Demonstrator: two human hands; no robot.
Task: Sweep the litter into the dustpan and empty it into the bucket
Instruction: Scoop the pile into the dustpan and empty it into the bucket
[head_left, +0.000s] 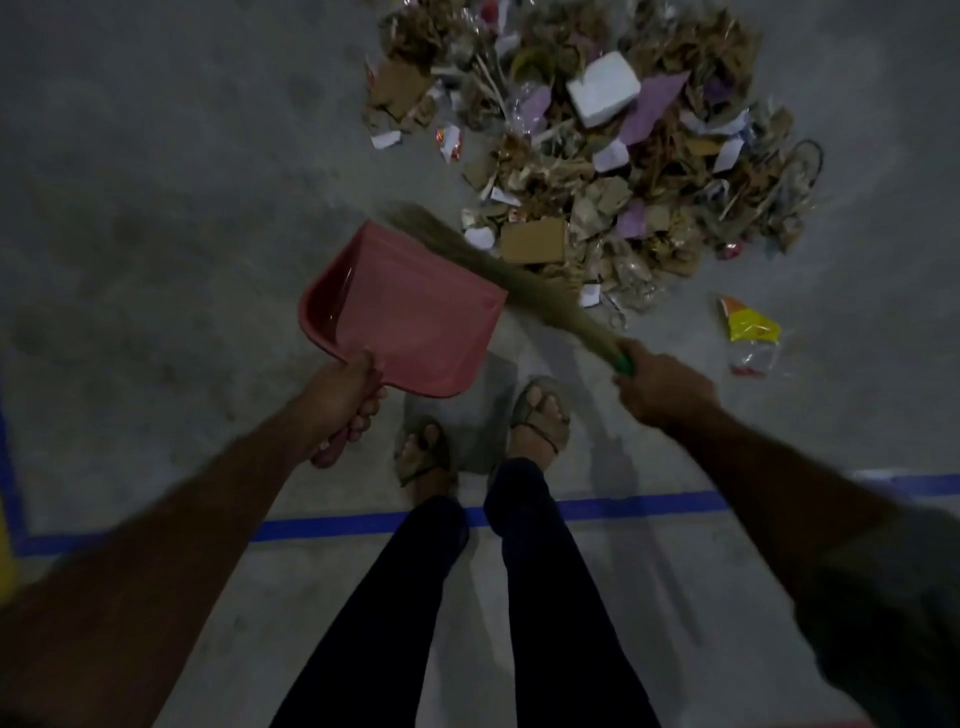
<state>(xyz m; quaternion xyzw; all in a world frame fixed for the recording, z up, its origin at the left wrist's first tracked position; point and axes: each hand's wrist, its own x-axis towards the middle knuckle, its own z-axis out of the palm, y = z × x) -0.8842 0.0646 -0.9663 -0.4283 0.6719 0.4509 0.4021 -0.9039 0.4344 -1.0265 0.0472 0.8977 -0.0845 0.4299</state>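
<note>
Two hands working over a dim concrete floor (156, 218), left hand (340, 402) gripping a red dustpan (405, 306), right hand (662, 387) clutching a broom (519, 280), litter pile (613, 156) lying ahead, blue tape line (623, 506) crossing behind the sandalled feet.

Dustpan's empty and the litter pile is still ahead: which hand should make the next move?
Probably the left hand: it grips the red dustpan, held off the floor short of the litter pile, and must set it down first. The right hand already holds the broom ready.
</note>
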